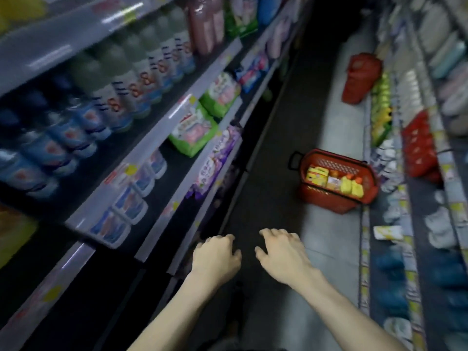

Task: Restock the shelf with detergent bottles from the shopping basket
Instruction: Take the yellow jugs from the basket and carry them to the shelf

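A red shopping basket [336, 201] stands on the aisle floor ahead, close to the right-hand shelving. Inside it lie yellow detergent bottles [350, 187] with orange caps and a yellow pack. My left hand [217, 257] and my right hand [282, 254] are stretched out side by side over the dark floor, well short of the basket. Both hold nothing, with fingers loosely curled downward. The left-hand shelf [162, 122] carries rows of blue and green detergent bottles [121, 97]; the view there is blurred.
Green and purple refill bags [195, 134] fill the lower left shelves. Another red basket [361, 78] stands farther down the aisle on the right. The right-hand shelving [405, 173] holds white, red and blue packs, and one white pack [387, 231] juts from it.
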